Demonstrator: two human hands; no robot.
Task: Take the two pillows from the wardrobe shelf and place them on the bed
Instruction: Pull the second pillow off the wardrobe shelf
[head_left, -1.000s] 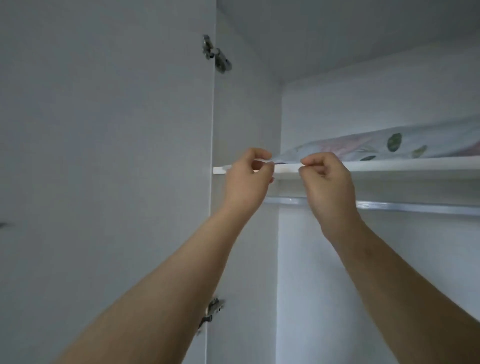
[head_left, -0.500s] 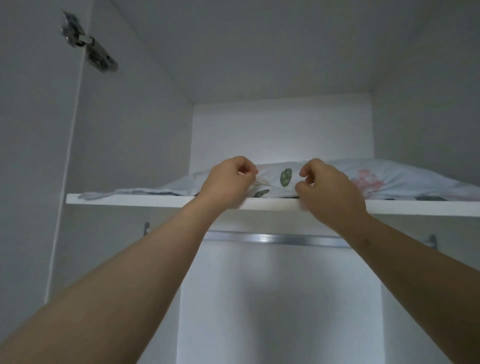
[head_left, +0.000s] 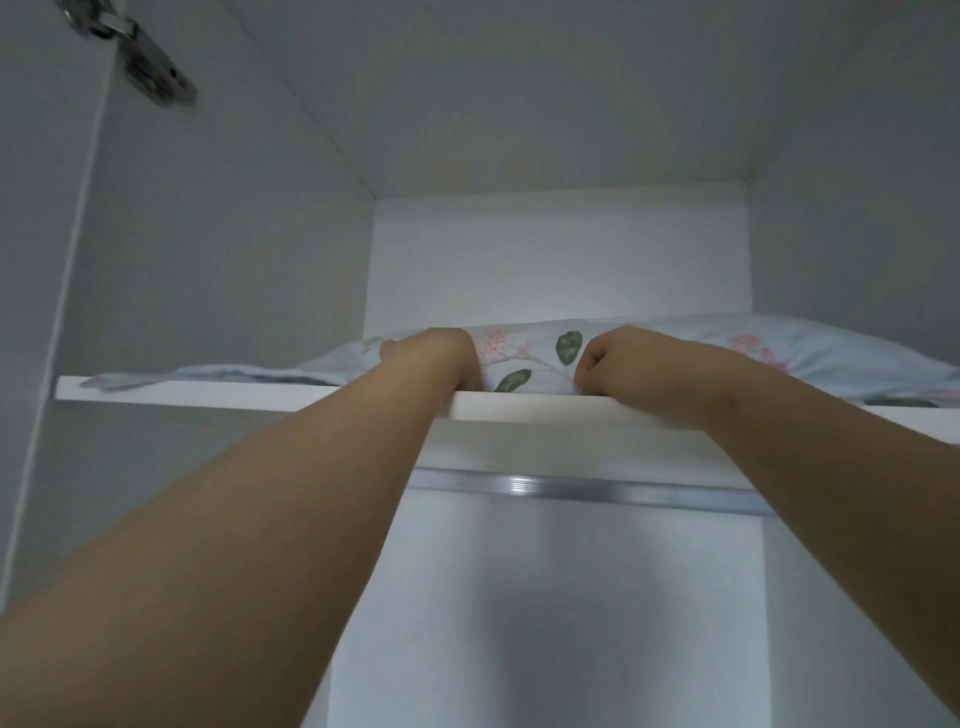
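Overhead, inside an open white wardrobe, a person reaches with two bare arms up to the white wardrobe shelf (head_left: 208, 397), seen from below. A pale blue pillow with a print of pink blossoms and green leaves (head_left: 524, 358) lies flat along that shelf, spreading from the middle out to the right edge of view, with a thin, crumpled flap of its cover trailing left along the board. Only one pillow can be made out; whether a second lies behind or under it cannot be told. The left hand (head_left: 431, 356) is up over the shelf's front lip, its fingers curled into the fabric and mostly hidden by the wrist and the pillow's bulge, its grip clenched on the cover. The right hand (head_left: 618, 364) sits just beside it, balled into a fist with a pinch of the printed cloth gathered at the knuckles, its wrist resting across the shelf edge. Between the two hands a green leaf of the print shows. The shelf's front edge hides the pillow's underside. Below the board a silver metal hanging rail (head_left: 571, 491) crosses the compartment, partly covered by both forearms. At upper left a metal door hinge (head_left: 145, 57) is fixed where the door meets the grey side panel. The bed is out of view.
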